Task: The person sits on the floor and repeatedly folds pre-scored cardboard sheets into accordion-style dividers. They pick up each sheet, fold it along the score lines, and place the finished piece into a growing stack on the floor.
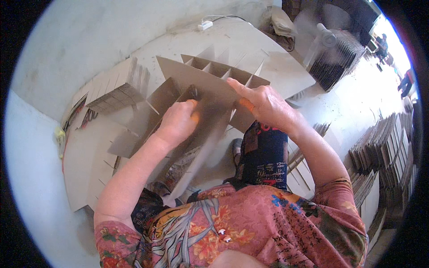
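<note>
Interlocking cardboard strips form a partly assembled box divider point(203, 87) in front of me, with open cells at its far side. My left hand point(176, 120) is closed on the near part of the divider, its fingertips partly hidden among the strips. At the divider's right side, my right hand point(266, 105) pinches a cardboard panel, with its forefinger laid along the top edge. Orange coverings show on fingers of both hands. One long strip point(201, 156) slants down toward my lap and is blurred.
A stack of slotted cardboard strips point(117, 85) stands on the pale table point(272, 62) at left. A white power socket point(205, 25) with a cable lies at the back by the wall. More cardboard stacks point(380, 147) are on the right, and a dark bundle point(337, 60) stands beyond the table.
</note>
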`<action>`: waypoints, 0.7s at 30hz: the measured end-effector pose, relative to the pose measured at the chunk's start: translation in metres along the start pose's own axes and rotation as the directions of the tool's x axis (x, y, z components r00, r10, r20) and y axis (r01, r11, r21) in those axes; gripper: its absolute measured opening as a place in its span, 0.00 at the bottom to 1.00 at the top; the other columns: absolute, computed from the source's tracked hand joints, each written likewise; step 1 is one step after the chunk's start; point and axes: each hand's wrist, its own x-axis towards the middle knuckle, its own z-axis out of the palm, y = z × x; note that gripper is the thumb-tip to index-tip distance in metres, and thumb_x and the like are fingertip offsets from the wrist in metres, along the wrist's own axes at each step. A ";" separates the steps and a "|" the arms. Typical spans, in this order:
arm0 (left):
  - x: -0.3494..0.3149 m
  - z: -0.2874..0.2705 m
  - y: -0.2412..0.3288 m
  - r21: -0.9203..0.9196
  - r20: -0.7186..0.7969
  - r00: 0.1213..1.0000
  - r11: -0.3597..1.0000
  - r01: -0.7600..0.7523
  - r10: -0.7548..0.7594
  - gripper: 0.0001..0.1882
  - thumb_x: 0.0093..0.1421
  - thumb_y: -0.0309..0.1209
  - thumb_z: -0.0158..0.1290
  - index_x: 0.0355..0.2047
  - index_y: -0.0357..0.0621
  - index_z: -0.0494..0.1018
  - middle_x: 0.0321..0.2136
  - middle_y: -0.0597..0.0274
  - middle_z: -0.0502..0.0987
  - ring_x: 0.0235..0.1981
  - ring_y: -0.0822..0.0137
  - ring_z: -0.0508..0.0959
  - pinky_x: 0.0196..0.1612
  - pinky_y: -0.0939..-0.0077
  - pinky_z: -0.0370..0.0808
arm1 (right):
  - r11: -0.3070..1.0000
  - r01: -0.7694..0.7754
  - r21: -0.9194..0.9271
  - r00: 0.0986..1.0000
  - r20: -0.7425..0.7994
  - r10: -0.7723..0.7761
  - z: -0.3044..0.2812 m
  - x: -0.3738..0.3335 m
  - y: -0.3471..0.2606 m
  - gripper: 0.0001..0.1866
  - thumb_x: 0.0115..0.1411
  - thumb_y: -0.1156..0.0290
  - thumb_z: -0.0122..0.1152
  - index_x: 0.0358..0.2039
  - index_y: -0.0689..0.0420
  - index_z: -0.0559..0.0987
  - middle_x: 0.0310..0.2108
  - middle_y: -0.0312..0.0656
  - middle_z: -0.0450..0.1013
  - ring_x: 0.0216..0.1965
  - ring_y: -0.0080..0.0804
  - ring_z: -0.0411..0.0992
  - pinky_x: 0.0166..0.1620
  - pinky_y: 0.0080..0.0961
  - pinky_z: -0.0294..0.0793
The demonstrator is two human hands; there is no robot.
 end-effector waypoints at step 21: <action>0.009 -0.049 -0.024 0.064 -0.243 0.970 0.998 -0.006 0.022 0.16 0.56 0.34 0.57 0.37 0.31 0.75 0.32 0.36 0.76 0.35 0.47 0.78 0.37 0.58 0.73 | 0.998 -0.020 0.064 0.999 -0.040 0.023 0.006 -0.009 0.000 0.32 0.56 0.77 0.56 0.63 0.51 0.62 0.28 0.57 0.74 0.29 0.55 0.74 0.32 0.42 0.73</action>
